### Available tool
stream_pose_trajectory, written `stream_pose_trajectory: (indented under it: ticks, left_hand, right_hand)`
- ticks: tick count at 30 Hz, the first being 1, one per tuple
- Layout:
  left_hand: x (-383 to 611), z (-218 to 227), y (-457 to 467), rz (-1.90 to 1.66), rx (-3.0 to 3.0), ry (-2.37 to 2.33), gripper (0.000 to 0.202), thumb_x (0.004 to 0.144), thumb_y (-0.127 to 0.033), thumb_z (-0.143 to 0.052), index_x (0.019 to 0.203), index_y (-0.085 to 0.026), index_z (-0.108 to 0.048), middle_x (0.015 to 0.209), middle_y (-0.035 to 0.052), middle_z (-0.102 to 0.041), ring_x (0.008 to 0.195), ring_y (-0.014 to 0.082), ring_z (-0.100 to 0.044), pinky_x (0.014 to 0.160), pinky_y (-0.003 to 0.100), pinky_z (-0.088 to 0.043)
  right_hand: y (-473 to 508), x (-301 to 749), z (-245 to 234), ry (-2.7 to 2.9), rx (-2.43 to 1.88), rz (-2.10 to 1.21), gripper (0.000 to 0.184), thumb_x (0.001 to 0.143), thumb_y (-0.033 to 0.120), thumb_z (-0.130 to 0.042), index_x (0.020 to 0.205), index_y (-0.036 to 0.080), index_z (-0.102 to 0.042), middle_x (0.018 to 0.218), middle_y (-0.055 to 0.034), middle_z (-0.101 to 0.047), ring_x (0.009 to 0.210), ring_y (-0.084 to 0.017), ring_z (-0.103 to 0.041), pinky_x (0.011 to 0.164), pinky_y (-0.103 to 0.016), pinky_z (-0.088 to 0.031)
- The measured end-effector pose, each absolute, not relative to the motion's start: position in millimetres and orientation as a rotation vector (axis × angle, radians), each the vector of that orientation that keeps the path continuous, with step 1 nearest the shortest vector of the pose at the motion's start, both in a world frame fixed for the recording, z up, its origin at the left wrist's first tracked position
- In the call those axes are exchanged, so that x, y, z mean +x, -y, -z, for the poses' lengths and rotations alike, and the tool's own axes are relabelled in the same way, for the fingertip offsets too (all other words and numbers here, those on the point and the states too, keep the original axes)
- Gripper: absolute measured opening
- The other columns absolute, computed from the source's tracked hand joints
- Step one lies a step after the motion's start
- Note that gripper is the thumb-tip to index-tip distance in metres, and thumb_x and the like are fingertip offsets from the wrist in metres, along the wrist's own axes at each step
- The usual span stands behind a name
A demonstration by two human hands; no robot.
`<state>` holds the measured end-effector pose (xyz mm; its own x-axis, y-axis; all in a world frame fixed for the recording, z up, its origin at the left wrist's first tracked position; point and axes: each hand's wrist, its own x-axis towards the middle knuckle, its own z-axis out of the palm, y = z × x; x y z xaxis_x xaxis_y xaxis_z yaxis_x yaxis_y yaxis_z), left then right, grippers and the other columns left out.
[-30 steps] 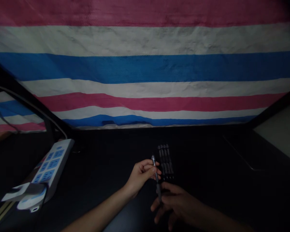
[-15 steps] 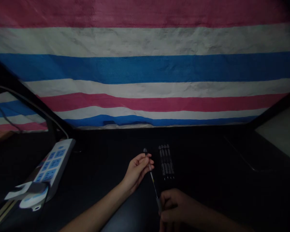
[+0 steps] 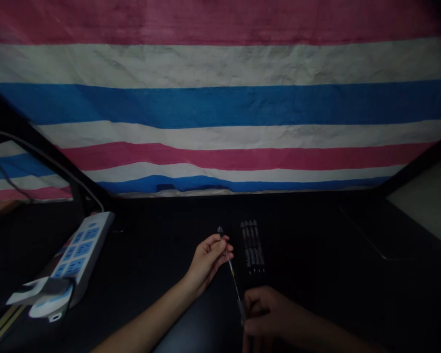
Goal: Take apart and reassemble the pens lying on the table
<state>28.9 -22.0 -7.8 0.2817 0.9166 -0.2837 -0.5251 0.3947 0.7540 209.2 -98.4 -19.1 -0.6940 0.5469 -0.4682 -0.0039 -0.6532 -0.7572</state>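
My left hand (image 3: 208, 259) pinches the upper part of a slim pen (image 3: 228, 260) that slants down to the right over the dark table. My right hand (image 3: 270, 314), in shadow near the bottom edge, is closed on the pen's lower end. Just right of the left hand, several dark pens (image 3: 253, 246) lie side by side in a row on the table.
A white and blue power strip (image 3: 79, 252) lies at the left with a white plug (image 3: 40, 299) in its near end and a cable running up behind it. A striped pink, white and blue tarp (image 3: 220, 103) hangs behind the black table (image 3: 161, 245).
The pen has been drawn out longer between my hands: the left hand shifted slightly left with the top end, the right hand pulled back toward me and closed on the lower end.
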Motion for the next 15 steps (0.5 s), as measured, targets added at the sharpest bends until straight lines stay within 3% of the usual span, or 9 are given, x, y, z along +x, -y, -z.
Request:
stream_pose_trajectory:
  ticks: [15]
  left_hand:
    - [34, 13, 39, -0.858, 0.872, -0.704, 0.025, 0.075, -0.03, -0.074, 0.082, -0.013, -0.057, 0.067, 0.003, -0.07, 0.059, 0.0115, -0.067, 0.055, 0.018, -0.05]
  right_hand:
    - [97, 204, 21, 0.922, -1.06, -2.36, 0.034, 0.072, 0.037, -0.065, 0.085, 0.019, -0.04, 0.066, 0.0002, -0.066, 0.044, -0.012, -0.062, 0.04, -0.016, -0.039]
